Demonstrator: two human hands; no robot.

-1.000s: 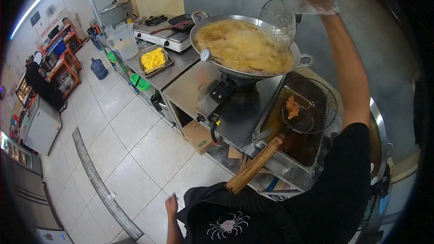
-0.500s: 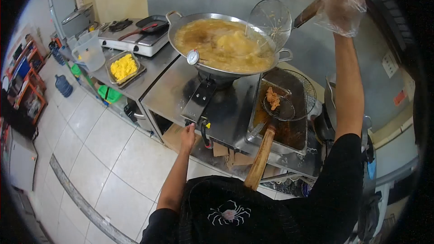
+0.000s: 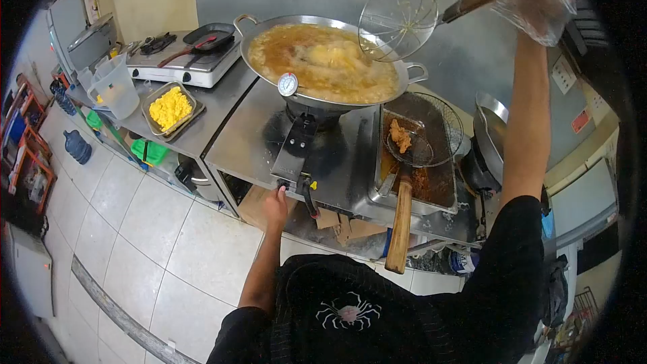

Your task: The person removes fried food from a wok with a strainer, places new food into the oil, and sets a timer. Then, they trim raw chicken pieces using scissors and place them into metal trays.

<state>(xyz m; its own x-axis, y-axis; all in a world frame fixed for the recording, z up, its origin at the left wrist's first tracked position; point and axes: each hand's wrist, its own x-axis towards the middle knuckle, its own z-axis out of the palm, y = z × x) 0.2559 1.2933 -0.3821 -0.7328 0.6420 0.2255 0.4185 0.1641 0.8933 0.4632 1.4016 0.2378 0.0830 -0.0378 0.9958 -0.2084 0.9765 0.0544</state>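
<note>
My right hand, in a clear plastic glove, grips the wooden handle of a wire skimmer. The round skimmer head hangs tilted over the right rim of a big wok full of bubbling oil, and its mesh looks bare. Something pale froths in the middle of the oil. My left hand is closed at the front of the black burner control box, its fingers on what looks like a knob. A dial thermometer is fixed to the wok's near edge.
Right of the burner, a metal tray holds a second wooden-handled skimmer with a fried piece on it. Leftward are a tray of yellow food, a plastic jug and a stove with a pan. Another pan stands far right.
The skimmer in my right hand has risen a little and tilted, its head coming away from the oil. My left hand stays at the burner control. The camera view has shifted slightly.
</note>
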